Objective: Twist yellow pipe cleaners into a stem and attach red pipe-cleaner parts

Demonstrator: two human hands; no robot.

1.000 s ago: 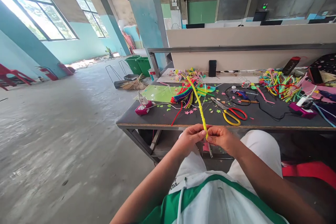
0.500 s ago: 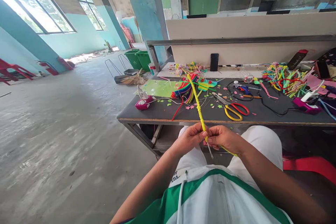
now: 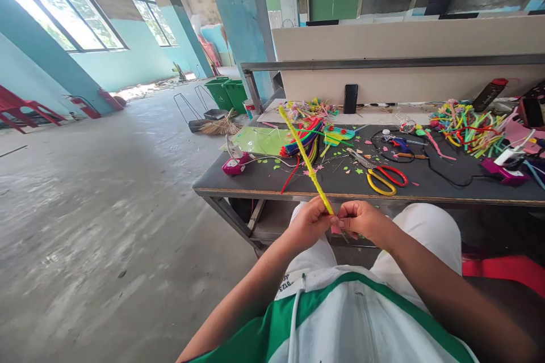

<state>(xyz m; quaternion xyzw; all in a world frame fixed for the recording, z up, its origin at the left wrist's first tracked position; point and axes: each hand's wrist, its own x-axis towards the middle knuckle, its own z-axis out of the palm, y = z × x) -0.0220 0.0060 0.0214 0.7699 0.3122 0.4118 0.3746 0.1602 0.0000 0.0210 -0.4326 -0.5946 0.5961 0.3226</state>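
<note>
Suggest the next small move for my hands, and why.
I'd probably roll the yellow stem slightly in the left hand, with the right hand guiding at its lower end. Yellow covering reaches the fingers, but thin bare wire pokes out below, so there seems to be length left to cover. What the right fingers pinch is hidden.

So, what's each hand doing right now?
Left hand: fingers closed, holding the long, fuzzy yellow stick.
Right hand: fingertips at its lower end; their exact grip can't be told.
</note>
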